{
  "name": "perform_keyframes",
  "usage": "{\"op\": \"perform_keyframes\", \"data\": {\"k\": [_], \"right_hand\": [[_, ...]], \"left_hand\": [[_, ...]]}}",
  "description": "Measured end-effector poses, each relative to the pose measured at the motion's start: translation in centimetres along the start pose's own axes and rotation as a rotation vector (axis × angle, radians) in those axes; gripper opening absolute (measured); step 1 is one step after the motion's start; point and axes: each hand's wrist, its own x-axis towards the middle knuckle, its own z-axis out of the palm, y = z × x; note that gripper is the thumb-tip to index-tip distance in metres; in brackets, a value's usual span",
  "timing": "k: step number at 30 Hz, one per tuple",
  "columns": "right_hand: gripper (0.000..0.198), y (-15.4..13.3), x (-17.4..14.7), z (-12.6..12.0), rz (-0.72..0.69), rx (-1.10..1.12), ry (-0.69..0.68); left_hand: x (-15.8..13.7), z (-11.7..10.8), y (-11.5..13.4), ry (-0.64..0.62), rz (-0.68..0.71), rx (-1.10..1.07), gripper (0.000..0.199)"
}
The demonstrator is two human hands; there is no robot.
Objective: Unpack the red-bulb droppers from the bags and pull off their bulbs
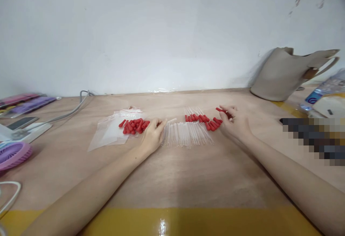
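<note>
My right hand (234, 123) pinches a small red rubber bulb (221, 110), its narrow end pointing left. My left hand (154, 135) is closed on a thin clear tube (171, 120) that sticks out to the right past the fingertips. Between my hands lies a row of thin clear tubes (185, 134), side by side. Several more red bulbs (194, 118) are lined up along the far ends of these tubes, and a few sit close to my right hand. A loose pile of red bulbs (133, 125) rests just left of my left hand.
Clear plastic bags (110, 135) lie under and beside the pile. On the left are a pink fan (14, 155), a grey cable (72, 112) and a phone (22, 123). A beige bag (280, 74) and a plastic bottle (323, 90) stand at the right. The wall (167, 38) closes off the back.
</note>
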Motion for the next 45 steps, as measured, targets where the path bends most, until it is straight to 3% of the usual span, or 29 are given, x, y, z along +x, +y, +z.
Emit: {"op": "perform_keyframes", "data": {"k": [6,13,17,23,29,34,45], "right_hand": [[0.028,2.5,0.4,0.7,0.334,0.162,-0.021],[0.032,2.8,0.4,0.3,0.411,0.098,-0.063],[0.032,2.3,0.3,0.0,0.368,0.057,-0.143],[0.026,1.7,0.1,-0.2,0.228,-0.109,-0.244],[0.033,1.5,0.0,-0.4,0.148,-0.280,-0.115],[0.032,1.1,-0.2,-0.5,0.131,-0.302,-0.089],[0.032,-2.3,1.2,1.9,0.025,-0.379,-0.240]], "left_hand": [[-0.1,0.0,0.0,0.057,0.132,-0.062,0.021],[-0.1,0.1,1.3,0.064,0.158,-0.064,0.011],[-0.4,0.1,1.8,0.001,0.120,-0.111,0.011],[-0.7,-0.2,2.3,-0.094,0.082,-0.223,0.033],[-0.1,-1.4,2.4,-0.148,0.084,-0.253,0.042],[-0.1,-1.5,2.0,-0.229,0.126,-0.267,0.051],[-0.3,-1.2,1.8,-0.252,0.049,-0.262,0.047]]}}
